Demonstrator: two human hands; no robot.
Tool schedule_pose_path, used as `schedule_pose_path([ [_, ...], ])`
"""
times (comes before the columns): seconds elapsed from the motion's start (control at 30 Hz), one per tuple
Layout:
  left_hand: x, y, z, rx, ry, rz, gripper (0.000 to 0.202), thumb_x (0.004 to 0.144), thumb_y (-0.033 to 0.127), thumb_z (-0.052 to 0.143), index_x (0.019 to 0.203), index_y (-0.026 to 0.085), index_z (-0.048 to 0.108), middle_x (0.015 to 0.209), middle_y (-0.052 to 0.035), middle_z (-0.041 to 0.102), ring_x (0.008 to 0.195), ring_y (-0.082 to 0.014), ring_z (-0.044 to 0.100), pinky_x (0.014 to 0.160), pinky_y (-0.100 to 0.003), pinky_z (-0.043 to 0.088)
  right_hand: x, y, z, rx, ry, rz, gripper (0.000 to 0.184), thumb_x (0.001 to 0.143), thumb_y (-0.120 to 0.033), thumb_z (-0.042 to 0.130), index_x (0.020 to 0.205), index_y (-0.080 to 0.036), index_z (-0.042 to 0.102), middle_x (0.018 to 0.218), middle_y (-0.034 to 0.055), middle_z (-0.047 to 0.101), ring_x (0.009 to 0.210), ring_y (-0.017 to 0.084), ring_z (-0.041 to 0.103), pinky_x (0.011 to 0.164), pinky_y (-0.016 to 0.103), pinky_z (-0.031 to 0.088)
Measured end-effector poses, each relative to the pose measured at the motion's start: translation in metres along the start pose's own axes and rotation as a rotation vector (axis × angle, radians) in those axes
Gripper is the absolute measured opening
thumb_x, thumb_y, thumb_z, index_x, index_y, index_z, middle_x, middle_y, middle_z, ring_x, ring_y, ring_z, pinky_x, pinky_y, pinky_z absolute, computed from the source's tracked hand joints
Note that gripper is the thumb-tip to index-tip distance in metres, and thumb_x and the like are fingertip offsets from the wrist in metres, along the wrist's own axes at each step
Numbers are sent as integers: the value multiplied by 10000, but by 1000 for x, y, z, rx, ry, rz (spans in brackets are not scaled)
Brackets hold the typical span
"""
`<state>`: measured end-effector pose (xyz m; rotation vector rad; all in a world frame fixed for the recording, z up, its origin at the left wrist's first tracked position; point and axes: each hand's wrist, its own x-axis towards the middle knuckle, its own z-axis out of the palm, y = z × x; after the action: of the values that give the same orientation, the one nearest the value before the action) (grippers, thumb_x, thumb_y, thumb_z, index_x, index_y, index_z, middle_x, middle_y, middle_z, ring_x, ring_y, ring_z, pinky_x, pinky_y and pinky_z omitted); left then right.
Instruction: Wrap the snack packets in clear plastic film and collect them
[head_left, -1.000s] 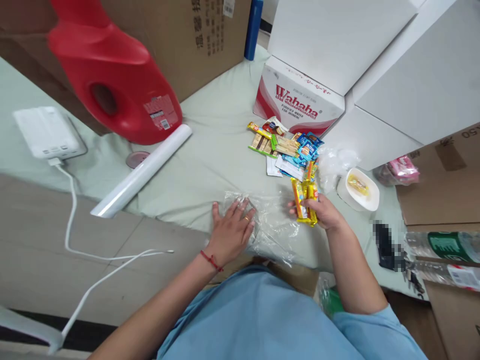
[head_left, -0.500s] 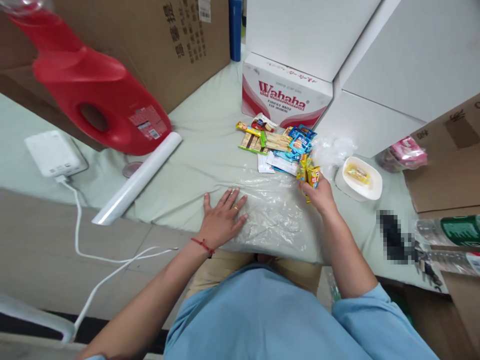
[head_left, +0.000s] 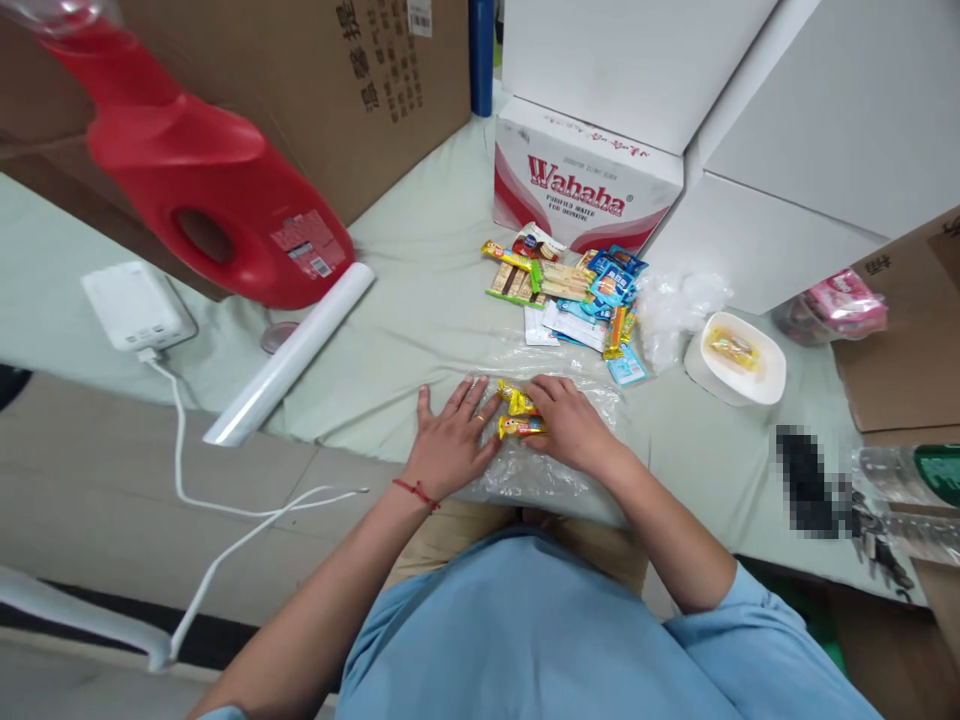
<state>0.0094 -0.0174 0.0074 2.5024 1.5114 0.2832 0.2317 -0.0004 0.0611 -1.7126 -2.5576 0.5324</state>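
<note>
My left hand (head_left: 450, 440) lies flat with its fingers spread, on the left edge of a clear plastic sheet (head_left: 536, 474). Small yellow-wrapped snacks (head_left: 517, 427) rest on that sheet, close to my left thumb and forefinger. Over their right ends curl the fingers of my right hand (head_left: 574, 425), hiding part of the wrappers. Behind the sheet is a heap of packaged snacks (head_left: 564, 283) in blue, white, green and yellow wrappers. One more yellow packet (head_left: 616, 332) lies at the heap's right front, by a light blue packet (head_left: 627, 364).
A Wahaha carton (head_left: 585, 190) stands behind the heap. To the right are crumpled clear plastic (head_left: 679, 305) and a white bowl (head_left: 697, 370) with a yellow packet inside. On the left are a red jug (head_left: 217, 190), a white roll (head_left: 292, 355) and a white power bank (head_left: 139, 305).
My right hand has moved left and toward me from the heap's edge, bringing yellow snacks onto the plastic sheet. A yellow and a light blue packet now show where it was. My left hand stays flat.
</note>
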Motion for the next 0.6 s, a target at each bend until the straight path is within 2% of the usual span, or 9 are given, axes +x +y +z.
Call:
schedule_pose_path([
  [0.07, -1, 0, 0, -15, 15, 15, 588, 1021, 460, 498, 1583, 289, 472, 1710, -136, 342, 1566, -374, 365, 1230, -794, -34, -5, 7, 0, 12, 10, -19, 704, 842, -342, 831, 1469, -173, 558, 1572, 163, 500, 1394, 360, 449, 1147, 531, 440],
  [0.13, -2, 0, 0, -27, 29, 30, 593, 1025, 457, 490, 1588, 274, 464, 1708, -147, 343, 1568, -370, 363, 1235, -785, -42, -9, 10, 1, 1, 38, -37, 580, 873, -320, 802, 1400, -161, 619, 1544, 172, 524, 1390, 368, 448, 1157, 543, 430],
  [0.27, -4, 0, 2, -36, 47, 50, 588, 1033, 448, 471, 1592, 266, 458, 1711, -153, 336, 1580, -359, 343, 1243, -766, -62, -8, 5, 10, 13, 150, -92, 406, 983, -327, 666, 1366, -193, 655, 1510, 158, 558, 1421, 356, 422, 1171, 551, 411],
  [0.4, -4, -1, 2, -42, 48, 66, 585, 1035, 453, 467, 1589, 268, 463, 1707, -151, 348, 1581, -360, 340, 1249, -760, -46, -1, 2, 19, 73, 217, -75, 364, 1049, -295, 527, 1367, -208, 681, 1426, 150, 616, 1341, 322, 483, 1144, 518, 439],
  [0.5, -5, -1, 2, -46, 52, 69, 564, 1032, 448, 475, 1568, 272, 496, 1702, -155, 360, 1578, -363, 347, 1249, -764, -27, 6, 1, 22, 84, 225, -90, 344, 1044, -285, 536, 1333, -247, 719, 1358, 132, 649, 1294, 309, 511, 1109, 498, 462],
  [0.6, -5, -2, 2, -52, 53, 70, 542, 1020, 444, 504, 1534, 276, 539, 1695, -159, 372, 1574, -372, 353, 1239, -784, -18, 9, -4, 24, 57, 238, -164, 328, 1041, -278, 554, 1316, -277, 733, 1388, 102, 651, 1368, 310, 470, 1145, 497, 423],
])
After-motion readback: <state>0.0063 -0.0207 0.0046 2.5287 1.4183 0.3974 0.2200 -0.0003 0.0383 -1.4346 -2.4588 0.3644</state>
